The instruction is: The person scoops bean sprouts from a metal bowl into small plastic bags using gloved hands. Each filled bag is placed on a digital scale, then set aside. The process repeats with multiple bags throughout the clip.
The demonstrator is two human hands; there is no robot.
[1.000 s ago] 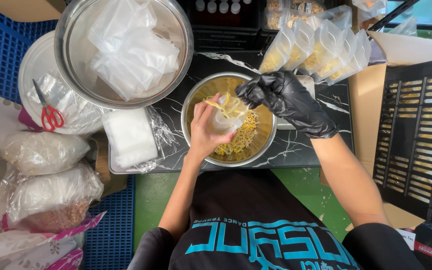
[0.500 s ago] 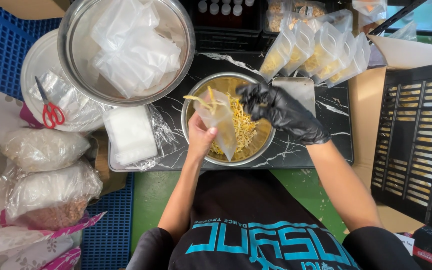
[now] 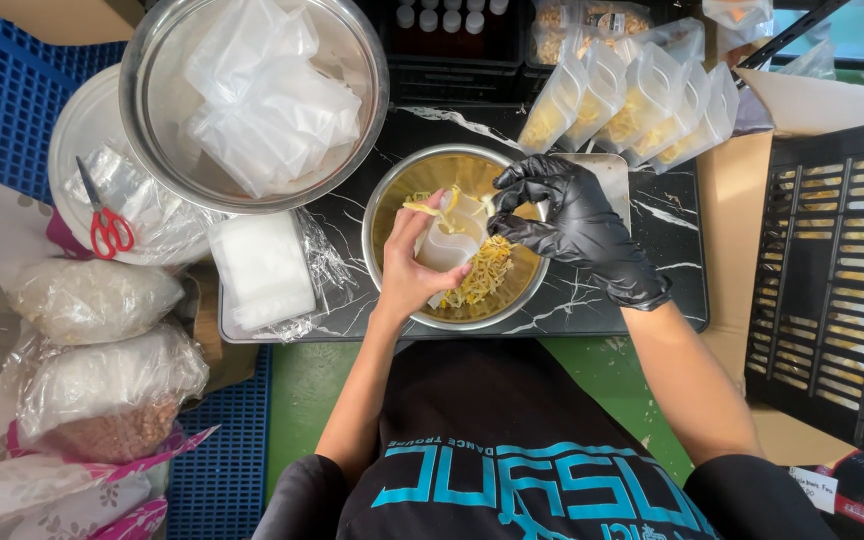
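Observation:
My bare left hand [image 3: 414, 272] holds a small clear plastic pouch [image 3: 452, 236] over a steel bowl [image 3: 390, 206] with yellow shredded food [image 3: 482, 275] in it. My right hand [image 3: 567, 222], in a black glove, hovers at the pouch's mouth with fingers pinched on some yellow strands. A few strands stick out of the pouch's top. The bowl stands on a black marble-patterned board [image 3: 642, 270].
A large steel bowl [image 3: 162, 110] of empty clear bags sits at top left. Filled pouches [image 3: 642, 105] stand in a row behind the board. Red scissors [image 3: 107, 225] lie on a white lid; a wrapped bag stack [image 3: 262, 270], sacks [image 3: 92, 300] at left, black crate [image 3: 842, 270] at right.
My left hand has turned the pouch more upright over the bowl. My gloved right hand dipped into the bowl and has come up to the pouch's mouth with strands.

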